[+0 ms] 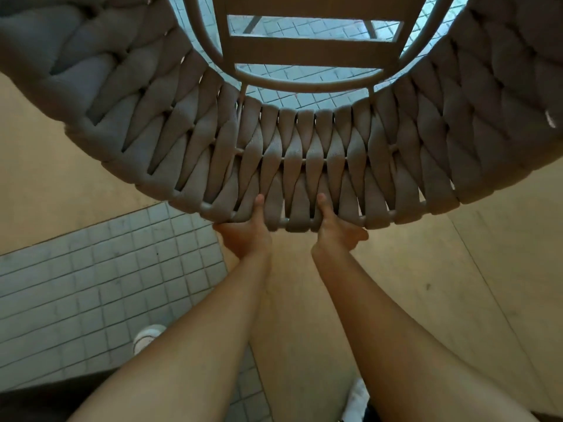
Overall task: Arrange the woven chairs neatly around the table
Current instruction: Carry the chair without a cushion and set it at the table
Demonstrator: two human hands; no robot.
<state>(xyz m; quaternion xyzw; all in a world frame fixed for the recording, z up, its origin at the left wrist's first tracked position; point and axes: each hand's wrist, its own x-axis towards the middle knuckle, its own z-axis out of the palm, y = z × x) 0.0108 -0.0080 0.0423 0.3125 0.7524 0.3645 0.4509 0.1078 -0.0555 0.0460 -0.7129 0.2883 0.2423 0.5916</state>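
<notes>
From the head view, the woven chair [304, 153] sits straight ahead of you, its curved back spanning left to right, seat beyond. Your left hand [246, 236] and right hand [335, 233] sit equally near, both closed around its top rail, thumbs on the weave; no tabletop shows

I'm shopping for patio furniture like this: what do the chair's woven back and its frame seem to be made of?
Woven back: looks like wide, soft fabric straps, beige and matte; a fine textile weave shows, and the bands twist and puff. Frame: smooth, rounded tube in a matching beige, probably painted metal, though the coating leaves this open. Both hands grip its top edge.
</notes>
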